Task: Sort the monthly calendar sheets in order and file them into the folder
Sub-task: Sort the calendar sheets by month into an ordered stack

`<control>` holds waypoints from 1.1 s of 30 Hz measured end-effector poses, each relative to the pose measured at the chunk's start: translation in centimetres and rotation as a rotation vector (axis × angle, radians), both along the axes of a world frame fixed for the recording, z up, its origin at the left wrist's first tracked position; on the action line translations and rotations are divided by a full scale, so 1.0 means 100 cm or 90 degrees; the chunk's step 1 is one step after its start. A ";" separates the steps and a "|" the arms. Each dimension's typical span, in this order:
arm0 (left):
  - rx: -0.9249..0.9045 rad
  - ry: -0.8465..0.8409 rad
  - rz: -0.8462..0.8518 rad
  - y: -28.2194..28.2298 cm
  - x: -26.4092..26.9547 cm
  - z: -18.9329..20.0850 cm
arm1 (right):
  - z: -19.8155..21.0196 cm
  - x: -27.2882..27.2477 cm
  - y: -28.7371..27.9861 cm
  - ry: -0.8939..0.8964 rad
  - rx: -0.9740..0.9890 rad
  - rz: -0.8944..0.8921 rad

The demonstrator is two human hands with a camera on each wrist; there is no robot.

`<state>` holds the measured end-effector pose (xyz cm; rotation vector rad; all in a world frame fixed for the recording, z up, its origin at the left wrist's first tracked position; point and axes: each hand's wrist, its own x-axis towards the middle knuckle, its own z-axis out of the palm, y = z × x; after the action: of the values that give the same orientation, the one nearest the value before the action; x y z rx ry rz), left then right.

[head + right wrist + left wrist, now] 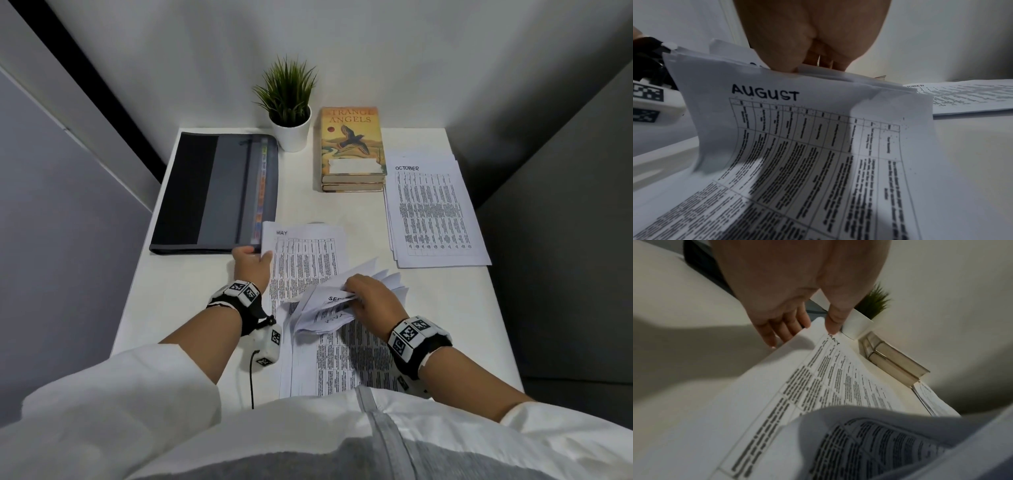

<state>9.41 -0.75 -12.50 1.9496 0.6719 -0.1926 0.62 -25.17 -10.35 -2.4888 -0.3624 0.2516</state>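
Observation:
A black and grey folder (212, 192) lies closed at the table's back left. In front of it lies a sheet headed MAY (308, 253); my left hand (260, 254) pinches its top left corner, thumb (833, 324) on top and fingers (785, 329) under the edge. My right hand (356, 294) grips the lifted, curled tops of several sheets (329, 308) from the near stack (342, 359). The sheet facing the right wrist view is headed AUGUST (797, 129), held by the right hand (807, 65). A pile topped by OCTOBER (435, 212) lies at the right.
A potted plant (289, 113) and two stacked books (351, 147) stand along the back wall. A white tagged block with a cable (265, 346) lies by my left wrist. Walls close in the table (191, 291) behind and on both sides.

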 end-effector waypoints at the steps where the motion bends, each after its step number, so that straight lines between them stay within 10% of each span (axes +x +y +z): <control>1: 0.003 -0.021 -0.027 -0.001 0.000 0.001 | 0.000 0.000 0.000 -0.006 0.005 0.006; 10: -0.058 0.015 -0.275 -0.023 -0.026 0.009 | 0.003 0.004 0.006 -0.042 0.037 0.007; 33: -0.093 0.033 -0.296 -0.022 -0.030 0.021 | -0.003 0.001 0.003 -0.003 0.043 -0.041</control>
<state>6.44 -2.93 -10.39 1.9369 0.2192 -0.5633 0.71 -24.86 -10.62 -2.4309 -0.2880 0.2039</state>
